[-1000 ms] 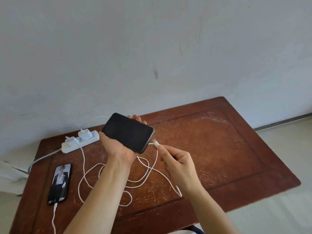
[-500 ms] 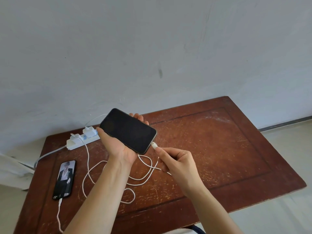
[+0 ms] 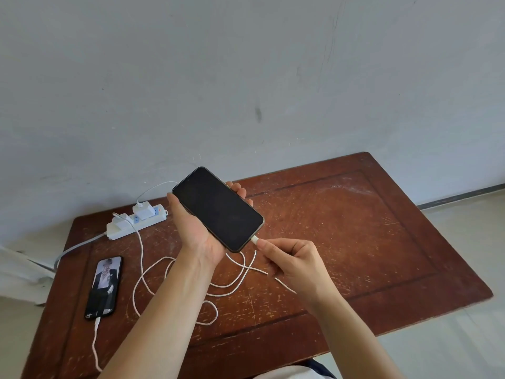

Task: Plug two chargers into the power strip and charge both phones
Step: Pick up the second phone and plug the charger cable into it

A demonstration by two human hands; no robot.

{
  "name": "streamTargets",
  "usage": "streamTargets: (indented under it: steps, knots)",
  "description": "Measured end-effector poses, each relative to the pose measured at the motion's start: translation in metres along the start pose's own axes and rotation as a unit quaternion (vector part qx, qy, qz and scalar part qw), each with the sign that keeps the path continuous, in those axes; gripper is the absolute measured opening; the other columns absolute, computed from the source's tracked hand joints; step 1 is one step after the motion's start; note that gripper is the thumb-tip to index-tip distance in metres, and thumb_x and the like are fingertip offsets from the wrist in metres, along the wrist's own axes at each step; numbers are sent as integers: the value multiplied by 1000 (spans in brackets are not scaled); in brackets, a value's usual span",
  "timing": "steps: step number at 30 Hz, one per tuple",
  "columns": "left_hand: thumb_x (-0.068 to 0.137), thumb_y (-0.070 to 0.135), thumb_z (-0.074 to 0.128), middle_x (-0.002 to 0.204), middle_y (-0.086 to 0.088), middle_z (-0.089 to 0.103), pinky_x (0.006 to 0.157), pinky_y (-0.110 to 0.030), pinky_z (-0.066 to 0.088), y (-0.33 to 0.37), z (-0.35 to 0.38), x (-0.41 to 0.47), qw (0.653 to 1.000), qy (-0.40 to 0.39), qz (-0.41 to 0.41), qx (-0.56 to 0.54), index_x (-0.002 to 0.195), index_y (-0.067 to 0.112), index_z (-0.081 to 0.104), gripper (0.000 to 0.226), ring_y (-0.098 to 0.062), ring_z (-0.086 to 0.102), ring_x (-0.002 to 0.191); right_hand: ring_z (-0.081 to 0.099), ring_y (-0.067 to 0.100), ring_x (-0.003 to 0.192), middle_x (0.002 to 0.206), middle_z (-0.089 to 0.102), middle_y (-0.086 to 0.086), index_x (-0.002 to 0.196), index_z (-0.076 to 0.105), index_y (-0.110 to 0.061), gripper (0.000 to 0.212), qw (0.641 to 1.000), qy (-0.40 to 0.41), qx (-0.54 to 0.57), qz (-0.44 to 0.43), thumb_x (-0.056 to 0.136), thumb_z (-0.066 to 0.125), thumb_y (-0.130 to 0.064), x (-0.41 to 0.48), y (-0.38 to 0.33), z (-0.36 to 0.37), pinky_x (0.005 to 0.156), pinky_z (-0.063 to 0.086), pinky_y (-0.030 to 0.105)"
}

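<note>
Left hand (image 3: 203, 236) gripping dark phone (image 3: 218, 207) above table (image 3: 355, 228). Right hand (image 3: 293, 265) pinching cable plug (image 3: 255, 240) at phone's lower end; seating unclear. Slack cable (image 3: 164, 272) looped beneath forearms, partly hidden. Power strip (image 3: 136, 221) with two chargers at back left. Second phone (image 3: 104, 287) lit, cabled, front left.

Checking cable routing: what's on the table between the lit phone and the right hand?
Head view: loops of white cable on the table, crossed by the left forearm.

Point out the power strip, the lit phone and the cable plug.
power strip (image 3: 117, 233), head view, bare near end.
lit phone (image 3: 105, 284), head view, screen middle.
cable plug (image 3: 255, 240), head view, white tip at the dark phone.
</note>
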State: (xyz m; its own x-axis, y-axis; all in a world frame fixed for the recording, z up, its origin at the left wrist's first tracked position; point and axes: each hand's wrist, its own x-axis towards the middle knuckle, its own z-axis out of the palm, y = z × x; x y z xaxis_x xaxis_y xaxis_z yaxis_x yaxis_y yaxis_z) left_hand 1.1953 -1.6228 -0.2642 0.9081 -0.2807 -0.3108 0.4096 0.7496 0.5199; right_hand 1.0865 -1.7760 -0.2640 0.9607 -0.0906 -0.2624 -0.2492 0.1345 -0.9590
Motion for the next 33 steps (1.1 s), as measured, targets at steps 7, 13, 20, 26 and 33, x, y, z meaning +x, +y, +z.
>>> streamTargets:
  steps: [7,13,20,26,33]
  knots:
    - [88,77,36,112,-14,71,94,-54,54,-8,0,-2,1000,13,-2,0,114,12,70,78,-33,68,109,56,15,57,64,67,6,82,84,-16,18,1000,7,22,21,89,73,-29,-2,3,-3,59,50,25]
    - [89,75,39,105,-12,72,91,-52,54,-14,1,-4,1000,15,-17,2,105,12,73,73,-31,69,106,59,16,58,72,69,13,83,83,-12,22,999,10,24,36,88,74,-31,-4,5,-7,63,54,28]
    - [87,80,35,118,-17,70,100,-55,50,-20,6,-5,999,19,-29,26,117,8,67,84,-35,66,117,61,14,57,67,68,7,83,81,-7,28,998,1,15,56,91,71,-32,-6,8,-14,64,57,26]
    - [85,83,34,128,-20,66,109,-55,42,-22,12,-5,997,23,-60,46,121,9,66,89,-37,61,123,67,12,68,78,73,5,92,81,-16,33,996,27,43,74,94,62,-43,-8,7,-20,68,55,24]
    - [83,85,35,139,-23,59,112,-56,40,-26,16,-5,993,11,-83,82,141,6,54,99,-39,60,125,68,13,73,83,76,5,91,80,-12,33,994,65,55,75,98,58,-37,-7,9,-25,65,56,21]
